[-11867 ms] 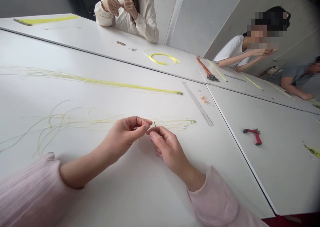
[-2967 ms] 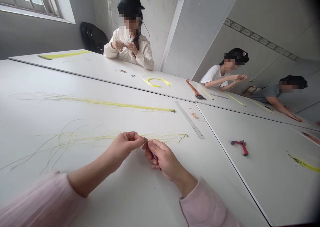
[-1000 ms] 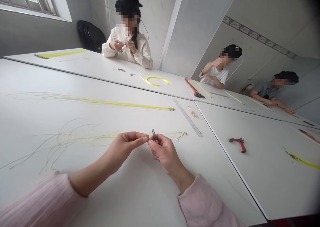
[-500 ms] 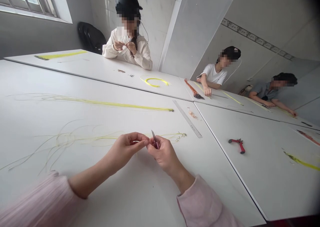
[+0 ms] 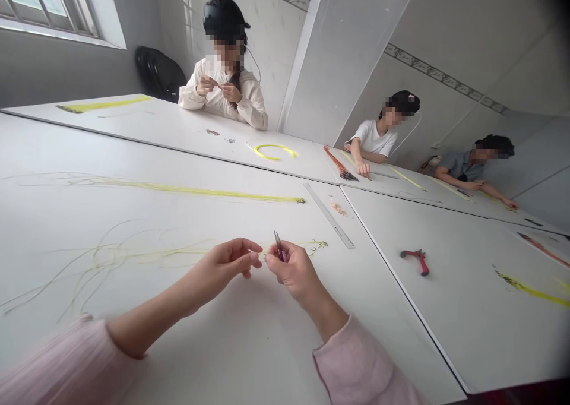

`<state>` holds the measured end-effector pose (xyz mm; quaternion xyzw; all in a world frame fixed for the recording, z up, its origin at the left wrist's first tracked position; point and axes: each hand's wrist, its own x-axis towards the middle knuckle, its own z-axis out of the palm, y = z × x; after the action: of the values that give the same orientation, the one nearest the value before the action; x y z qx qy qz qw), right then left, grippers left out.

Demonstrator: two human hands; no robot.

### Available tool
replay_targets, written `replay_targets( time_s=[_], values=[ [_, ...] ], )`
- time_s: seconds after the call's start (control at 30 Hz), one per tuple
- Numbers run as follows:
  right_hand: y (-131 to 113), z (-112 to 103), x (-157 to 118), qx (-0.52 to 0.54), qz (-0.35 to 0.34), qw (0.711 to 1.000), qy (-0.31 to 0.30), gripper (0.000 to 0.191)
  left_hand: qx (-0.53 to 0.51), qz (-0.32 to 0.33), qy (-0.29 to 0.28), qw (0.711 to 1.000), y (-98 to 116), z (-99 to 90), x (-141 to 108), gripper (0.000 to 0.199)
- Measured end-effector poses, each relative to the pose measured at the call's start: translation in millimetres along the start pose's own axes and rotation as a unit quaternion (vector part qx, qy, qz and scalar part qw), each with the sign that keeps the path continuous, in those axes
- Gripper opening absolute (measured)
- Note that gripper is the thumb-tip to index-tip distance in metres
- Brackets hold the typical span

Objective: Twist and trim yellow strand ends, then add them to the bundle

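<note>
My left hand (image 5: 229, 265) hovers over the white table with its fingers loosely curled and apart, and I see nothing held in it. Just right of it, my right hand (image 5: 291, 271) is closed around tweezers (image 5: 278, 244), their pointed tips up. A small thin thing shows at the right fingertips, too small to make out. Behind both hands lies a loose bunch of yellow-green lines (image 5: 169, 252), its strands fanned out to the left. Small dark hooks (image 5: 321, 246) sit at its right end.
Farther back lie a straight yellow line bundle (image 5: 200, 191), a clear ruler (image 5: 329, 216) and a small pinkish pile (image 5: 338, 208). Red-handled pliers (image 5: 418, 259) rest on the right table beyond a seam (image 5: 401, 280). Several co-workers sit along the far tables.
My left thumb and fingers have parted and drawn slightly left from the right fingertips, where both hands met before. My right hand keeps the tweezers. The view has shifted slightly.
</note>
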<state>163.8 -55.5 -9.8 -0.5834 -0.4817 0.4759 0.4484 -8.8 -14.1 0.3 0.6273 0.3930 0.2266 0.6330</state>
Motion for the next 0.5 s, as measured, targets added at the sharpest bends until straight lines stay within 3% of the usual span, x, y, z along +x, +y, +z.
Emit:
replay_targets(
  time_s=[0.2, 0.5],
  values=[
    [-0.9, -1.7, 0.1, 0.011, -0.011, 1.0, -0.006, 0.013, 0.043, 0.023, 0.012, 0.999, 4.7, 1.7, 0.7, 0.035],
    [-0.7, 3.9, -1.8, -0.039, -0.018, 0.999, -0.006, 0.011, 0.15, -0.003, 0.071, 0.986, 17.1, 10.1, -3.7, 0.032]
  ],
)
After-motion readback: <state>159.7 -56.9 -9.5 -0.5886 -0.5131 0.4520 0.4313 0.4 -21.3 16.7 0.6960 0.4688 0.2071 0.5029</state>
